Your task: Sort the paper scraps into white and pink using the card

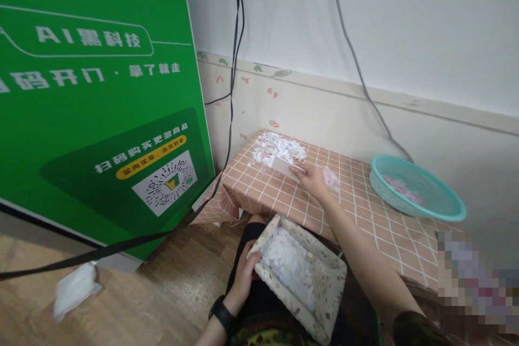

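Note:
My left hand (244,273), with a dark watch on its wrist, is closed on the edge of a speckled, off-white rectangular box (330,270). The box is tilted over my lap and holds small white flakes (287,259). Over the table, my right hand (311,179) grips a flat whitish card (283,166) between thumb and fingers. The card's far end is beside a pile of white flakes (278,147) on the checked tablecloth (279,194). Close to the right of that hand lies a smaller pinkish-white heap (331,178).
A teal plastic basket (421,206) with pinkish bits stands at the table's right. On the left is a large green cabinet (101,119), with a black strap (162,236) running past it. A white packet (77,287) lies on the wooden floor. The wall borders the table's back.

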The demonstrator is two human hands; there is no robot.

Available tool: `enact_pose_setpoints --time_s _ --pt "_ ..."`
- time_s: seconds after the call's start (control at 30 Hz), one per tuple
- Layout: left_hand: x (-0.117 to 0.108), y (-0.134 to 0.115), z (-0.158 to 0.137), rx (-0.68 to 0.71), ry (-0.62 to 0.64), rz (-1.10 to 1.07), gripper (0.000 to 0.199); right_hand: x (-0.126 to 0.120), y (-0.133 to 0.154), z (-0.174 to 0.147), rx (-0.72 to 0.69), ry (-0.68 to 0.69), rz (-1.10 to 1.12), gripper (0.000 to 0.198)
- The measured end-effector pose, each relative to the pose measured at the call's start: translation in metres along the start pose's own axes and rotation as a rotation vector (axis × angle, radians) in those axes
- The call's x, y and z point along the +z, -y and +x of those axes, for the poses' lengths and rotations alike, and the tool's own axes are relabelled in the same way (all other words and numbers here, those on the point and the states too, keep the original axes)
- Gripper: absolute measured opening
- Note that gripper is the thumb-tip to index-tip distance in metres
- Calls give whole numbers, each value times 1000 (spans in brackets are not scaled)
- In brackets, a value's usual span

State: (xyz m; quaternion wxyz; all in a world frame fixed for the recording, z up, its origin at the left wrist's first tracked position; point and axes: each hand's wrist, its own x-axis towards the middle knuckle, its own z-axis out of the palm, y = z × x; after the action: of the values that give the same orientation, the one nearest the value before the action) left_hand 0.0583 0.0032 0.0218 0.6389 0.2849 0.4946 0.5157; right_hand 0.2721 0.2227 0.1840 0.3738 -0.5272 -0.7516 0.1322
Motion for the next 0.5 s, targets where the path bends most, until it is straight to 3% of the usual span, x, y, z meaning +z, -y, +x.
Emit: enact_pose_setpoints --time_s 0.33,0.5 --pt "-1 0 2 37 9 23 41 11 17 8 -50 32 35 44" --pt "-2 1 2 68 17 41 37 29 19 16 -64 -19 31 37"
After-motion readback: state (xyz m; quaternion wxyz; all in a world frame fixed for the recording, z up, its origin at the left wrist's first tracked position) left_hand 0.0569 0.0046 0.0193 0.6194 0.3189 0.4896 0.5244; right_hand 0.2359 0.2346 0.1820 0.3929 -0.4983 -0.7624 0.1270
